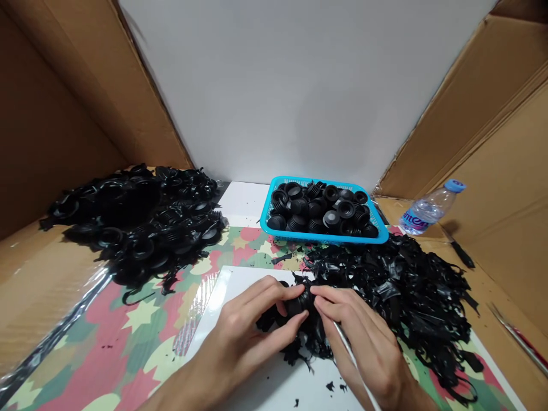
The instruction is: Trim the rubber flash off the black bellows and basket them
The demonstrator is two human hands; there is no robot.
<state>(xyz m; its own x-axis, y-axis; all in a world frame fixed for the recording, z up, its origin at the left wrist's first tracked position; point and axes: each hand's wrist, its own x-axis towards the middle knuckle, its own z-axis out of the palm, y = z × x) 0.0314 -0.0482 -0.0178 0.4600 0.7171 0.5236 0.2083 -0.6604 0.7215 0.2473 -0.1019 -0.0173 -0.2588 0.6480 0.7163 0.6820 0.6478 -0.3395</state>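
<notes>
My left hand (257, 319) is closed, thumb and fingers pinching a black ribbed rubber bellows piece (294, 308) above a white sheet (218, 302). My right hand (363, 331) is closed too, its fingertips touching the right side of that piece. A thin silver tool (353, 359) lies in the right hand, running back under the fingers; its tip is hidden, so its kind is unclear. Beneath the fingers, black rubber scraps (314, 339) cover part of the sheet.
A blue basket (325, 236) of black bellows pieces stands at the back. Untrimmed black pieces (171, 228) are piled left, torn black scraps (411, 291) right. Farther right are a water bottle (430, 210), a black-handled tool (462, 254) and a slim metal tool (520, 337). Cardboard walls flank the table.
</notes>
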